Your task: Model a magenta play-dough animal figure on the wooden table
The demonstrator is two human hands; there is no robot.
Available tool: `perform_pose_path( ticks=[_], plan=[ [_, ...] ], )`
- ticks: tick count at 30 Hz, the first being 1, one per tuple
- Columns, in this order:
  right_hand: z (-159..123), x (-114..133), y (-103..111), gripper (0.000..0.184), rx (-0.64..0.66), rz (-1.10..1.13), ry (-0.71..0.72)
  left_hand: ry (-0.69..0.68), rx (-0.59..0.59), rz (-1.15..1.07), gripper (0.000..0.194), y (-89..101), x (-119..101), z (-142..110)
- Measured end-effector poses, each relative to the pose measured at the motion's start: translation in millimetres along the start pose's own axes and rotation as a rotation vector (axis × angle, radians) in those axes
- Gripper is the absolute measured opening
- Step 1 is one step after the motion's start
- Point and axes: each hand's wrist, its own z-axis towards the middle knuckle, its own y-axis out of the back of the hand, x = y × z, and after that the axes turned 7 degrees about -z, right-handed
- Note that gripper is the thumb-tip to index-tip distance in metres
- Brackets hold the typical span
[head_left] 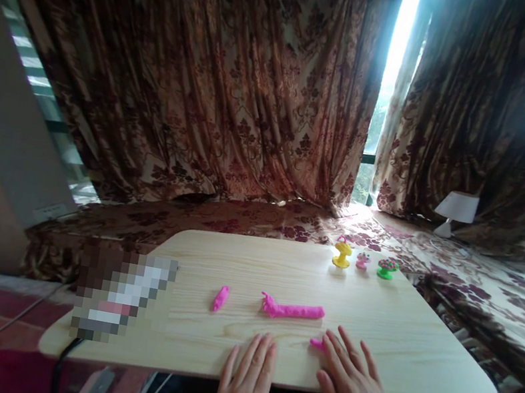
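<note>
Head view: at the table's [431, 362] near edge, left hand [248, 384] extends flat, thumb apart; right hand [355, 387], fingers spread, partly covers a pink piece [316, 343].

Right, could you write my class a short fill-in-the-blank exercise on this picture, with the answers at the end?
1. The hand partly covering a pink clay piece is the person's ____ one.
2. On the table, the leftmost small ornament is mostly coloured ____.
3. The table lamp has a shade coloured ____.

Answers: right; yellow; white.
</note>
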Motion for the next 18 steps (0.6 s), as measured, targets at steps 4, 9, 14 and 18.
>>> perform_pose_path(
  ticks=[4,9,14,18],
  plan=[
    [-15,3,1,0.053,-0.018,-0.022,0.065,0.073,-0.004,-0.082,0.058,5.7,-6,3],
    [0,4,-6,0.047,-0.039,-0.016,-0.073,0.096,-0.018,-0.100,0.057,8.2,-8,3],
    [-10,7,-2,0.051,-0.093,-0.067,0.068,0.050,-0.015,-0.069,0.059,2.6,-3,-2],
    [-12,9,0,0.054,-0.051,-0.054,0.053,0.102,-0.001,-0.094,0.057,8.2,-9,3]
  ],
)
